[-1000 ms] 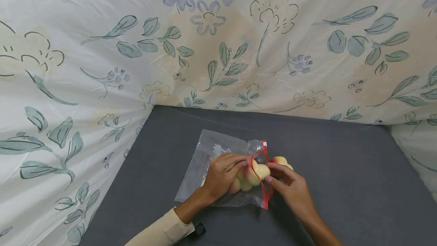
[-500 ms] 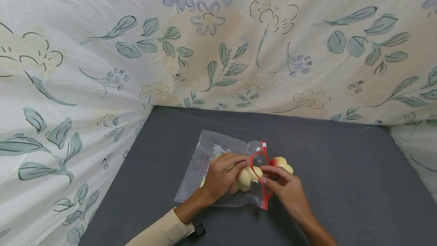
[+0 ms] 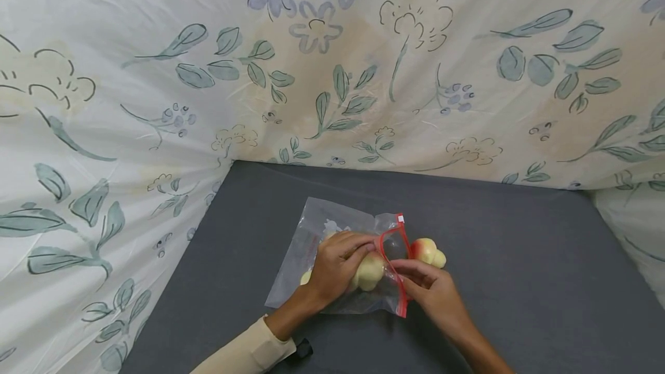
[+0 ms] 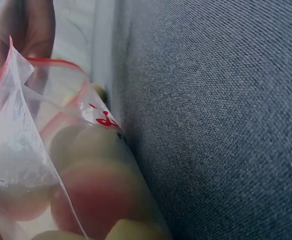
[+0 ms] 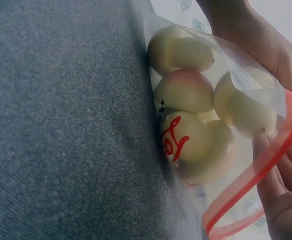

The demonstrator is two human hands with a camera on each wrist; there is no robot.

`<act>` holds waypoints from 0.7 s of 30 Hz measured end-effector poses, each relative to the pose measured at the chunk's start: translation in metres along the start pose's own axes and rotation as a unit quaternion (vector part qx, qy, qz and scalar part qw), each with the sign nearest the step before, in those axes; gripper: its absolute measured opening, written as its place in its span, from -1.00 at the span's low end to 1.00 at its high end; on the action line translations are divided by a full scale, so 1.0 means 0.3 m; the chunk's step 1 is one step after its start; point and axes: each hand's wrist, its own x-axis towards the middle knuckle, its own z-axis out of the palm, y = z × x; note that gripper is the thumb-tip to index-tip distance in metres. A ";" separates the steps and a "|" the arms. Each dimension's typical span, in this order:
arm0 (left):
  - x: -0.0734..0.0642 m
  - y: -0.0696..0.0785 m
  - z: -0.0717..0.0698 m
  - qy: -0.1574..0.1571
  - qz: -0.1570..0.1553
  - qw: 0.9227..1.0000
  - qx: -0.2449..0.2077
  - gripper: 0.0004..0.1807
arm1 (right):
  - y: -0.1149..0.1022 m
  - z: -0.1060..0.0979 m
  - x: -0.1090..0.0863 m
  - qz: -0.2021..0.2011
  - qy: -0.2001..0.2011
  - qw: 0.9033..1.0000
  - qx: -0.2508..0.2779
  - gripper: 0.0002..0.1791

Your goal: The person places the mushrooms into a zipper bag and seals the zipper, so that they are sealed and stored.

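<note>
A clear zip bag [image 3: 291, 273] with a red-edged mouth lies on its side, its mouth facing right. Several yellow-and-red fruits resembling peaches [image 5: 186, 92] are inside it. My left hand [image 3: 337, 264] pinches the upper side of the bag close to the red zip. At the mouth, the fingers of my right hand [image 3: 439, 293] reach in, fairly straight, and a fingertip is right at the nearest peach [image 3: 370, 273]. Just beyond that hand, another peach-like fruit [image 3: 427, 251] sits outside the bag. My left hand covers part of the bag's contents in the head view.
A dark grey cloth [image 3: 519, 258] covers the table. Floral fabric [image 3: 332, 74] hangs behind it and along the sides. A small black object [image 3: 303, 350] shows beside the left sleeve [image 3: 249, 348].
My right hand has moved left into the bag's mouth, and the peach it held has slid deeper inside. The fruit outside is less covered. My left hand keeps its place.
</note>
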 end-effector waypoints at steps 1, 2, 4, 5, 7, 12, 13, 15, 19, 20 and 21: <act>0.001 0.001 -0.001 0.001 0.001 1.000 0.000 -0.81 | 0.002 -0.001 0.000 -0.002 -0.003 1.000 0.002 -0.70; 0.001 0.001 -0.001 0.001 0.001 1.000 -0.001 -0.81 | 0.004 -0.002 -0.001 -0.001 -0.004 1.000 0.003 -0.70; 0.001 0.002 -0.002 0.002 0.002 1.000 -0.002 -0.81 | 0.007 -0.003 -0.002 -0.003 -0.008 1.000 0.007 -0.70; 0.001 0.002 -0.002 0.003 0.003 1.000 -0.002 -0.81 | 0.009 -0.004 -0.002 -0.005 -0.010 1.000 0.008 -0.70; 0.002 0.003 -0.003 0.004 0.004 1.000 -0.003 -0.81 | 0.013 -0.006 -0.003 -0.011 -0.013 1.000 0.014 -0.70; 0.004 0.004 -0.003 0.008 0.002 1.000 -0.005 -0.81 | 0.022 -0.016 -0.004 -0.017 -0.018 0.999 0.025 -0.71; 0.004 0.004 -0.003 0.008 0.002 1.000 -0.005 -0.81 | 0.023 -0.018 -0.005 -0.017 -0.018 0.999 0.026 -0.71; 0.004 0.004 -0.003 0.009 0.002 1.000 -0.006 -0.81 | 0.025 -0.022 -0.006 -0.017 -0.017 0.999 0.028 -0.70; 0.003 0.002 -0.003 0.008 0.003 1.000 -0.003 -0.81 | 0.028 -0.030 -0.007 -0.018 -0.016 0.999 0.040 -0.69; 0.003 0.002 -0.003 0.008 0.003 1.000 -0.002 -0.81 | 0.029 -0.031 -0.007 -0.017 -0.016 0.999 0.043 -0.69; 0.003 0.002 -0.003 0.007 0.002 1.000 0.000 -0.81 | 0.030 -0.033 -0.007 -0.016 -0.015 0.999 0.046 -0.68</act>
